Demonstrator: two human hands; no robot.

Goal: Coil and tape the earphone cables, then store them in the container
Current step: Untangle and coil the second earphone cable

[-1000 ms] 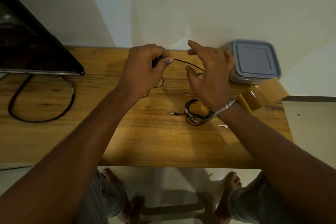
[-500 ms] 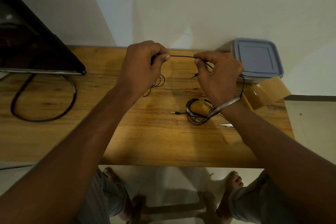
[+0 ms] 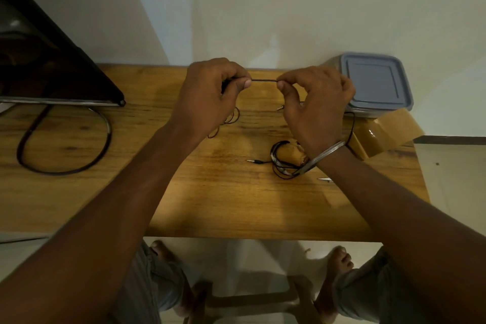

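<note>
Above the far half of the worktop (image 3: 200, 192), both hands are raised and stretch a short length of thin black cable (image 3: 264, 80) taut between them. The left hand (image 3: 207, 97) pinches one end of that length between thumb and curled forefinger; small loops (image 3: 232, 119) of the same cable hang below its palm, just over the wood. The right hand (image 3: 315, 105) pinches the other end with thumb and forefinger, its other fingers curled loosely. A thin strand runs down past the right wrist, beside a metal bangle (image 3: 326, 155). A jack plug (image 3: 281, 108) shows just left of the right palm.

A second earphone lies on the worktop as a coil (image 3: 281, 163), partly hidden under the right wrist, with its own plug pointing left. It looks bound with a pale strip, though that is hard to tell.

The container (image 3: 376, 84) stands at the far right corner against the wall, its grey-blue lid on. A brown tape roll (image 3: 386, 131) sits just in front of it, at the worktop's right edge. A small pale pointed thing (image 3: 324, 179) lies near the right forearm; I cannot tell what it is.

At the left stands a dark screen (image 3: 39, 66), with a thick black lead (image 3: 65, 169) looped on the wood below it.
</note>
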